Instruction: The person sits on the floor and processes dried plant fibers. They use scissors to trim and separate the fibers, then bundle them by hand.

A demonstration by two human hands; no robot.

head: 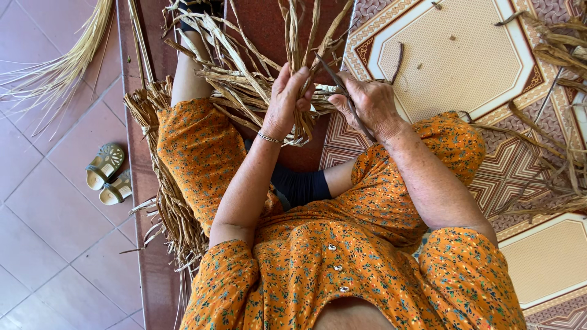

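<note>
Gripping a bundle of dried leaf strips (293,67) above the lap, the left hand (286,98) is closed firmly to keep strands taut; a dark strand (342,91) is pinched in the right hand (370,104), apparently for binding.

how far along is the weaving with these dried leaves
Done: a woven band of dried strips lies along the person's leg. In hand: the left hand grips a bundle of strips; the right hand works a dark strip. Left: loose leaves on the mat.
</note>
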